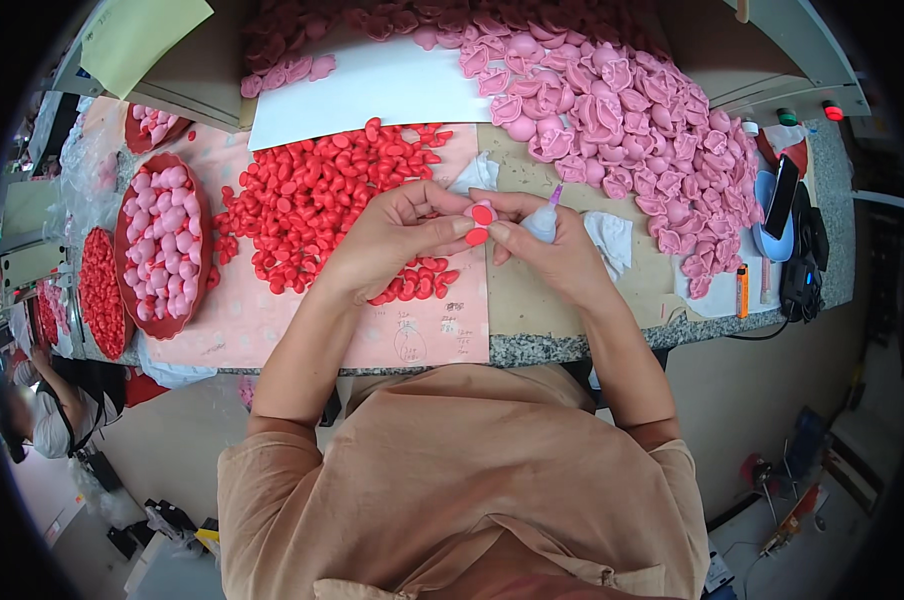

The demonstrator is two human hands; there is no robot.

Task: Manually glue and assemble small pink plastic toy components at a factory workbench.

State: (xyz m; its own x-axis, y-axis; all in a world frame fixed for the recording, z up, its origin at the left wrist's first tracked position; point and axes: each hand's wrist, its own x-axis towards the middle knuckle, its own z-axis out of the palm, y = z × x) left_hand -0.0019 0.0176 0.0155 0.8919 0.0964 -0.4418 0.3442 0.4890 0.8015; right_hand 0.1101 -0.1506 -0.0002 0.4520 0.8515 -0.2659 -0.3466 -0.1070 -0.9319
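Note:
Over the middle of the table, my left hand (404, 232) pinches a small pink-and-red plastic piece (483, 214) between thumb and fingers. My right hand (550, 252) grips the same piece from the other side with thumb and forefinger. Two flat red faces show on it, one above the other. A small white squeeze bottle (542, 222) with a purple nozzle is tucked in my right hand, nozzle pointing up and away. Just left of my hands spreads a pile of glossy red pieces (307, 190). Beyond my right hand lies a large heap of pink, shell-like pieces (602, 110).
At the left stand a red tray (208, 240) of pink-and-red pieces and a container of small red pieces (102, 290). White cloths (610, 240) lie right of my hands. Farther right are a phone (782, 195), a blue dish (765, 240) and an orange cutter (742, 290). Another person (57, 410) is far left.

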